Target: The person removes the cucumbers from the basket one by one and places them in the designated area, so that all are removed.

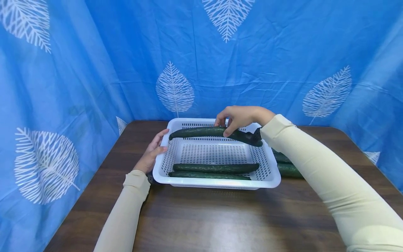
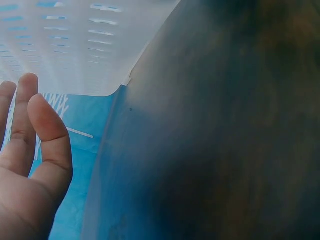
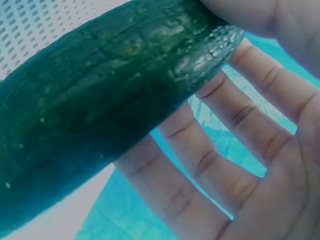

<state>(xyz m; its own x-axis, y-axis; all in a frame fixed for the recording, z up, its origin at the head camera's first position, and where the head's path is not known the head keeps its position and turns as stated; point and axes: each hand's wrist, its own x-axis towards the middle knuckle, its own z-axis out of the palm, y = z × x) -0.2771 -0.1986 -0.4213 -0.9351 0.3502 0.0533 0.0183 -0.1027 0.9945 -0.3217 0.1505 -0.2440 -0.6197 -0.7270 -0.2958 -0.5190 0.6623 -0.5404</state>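
My right hand [image 1: 240, 117] pinches a long dark green cucumber [image 1: 198, 132] around its middle. It holds the cucumber over the far side of a white plastic basket [image 1: 217, 185]. The right wrist view shows the cucumber [image 3: 105, 95] up close, with several fingertips against its underside. My left hand [image 1: 151, 154] touches the basket's left end, and its fingers look fairly straight in the left wrist view, by the slotted wall [image 2: 95, 55]. Inside the basket, along its near side, lie two cucumbers: an upper one [image 1: 217, 168] and a lower one [image 1: 209, 175].
More cucumbers [image 1: 288, 170] lie on the table right of the basket, partly hidden by my right sleeve [image 1: 327, 182]. Dark brown wood forms the tabletop [image 1: 201, 217]. A blue curtain [image 1: 132, 52] with white leaf prints hangs behind and at the sides.
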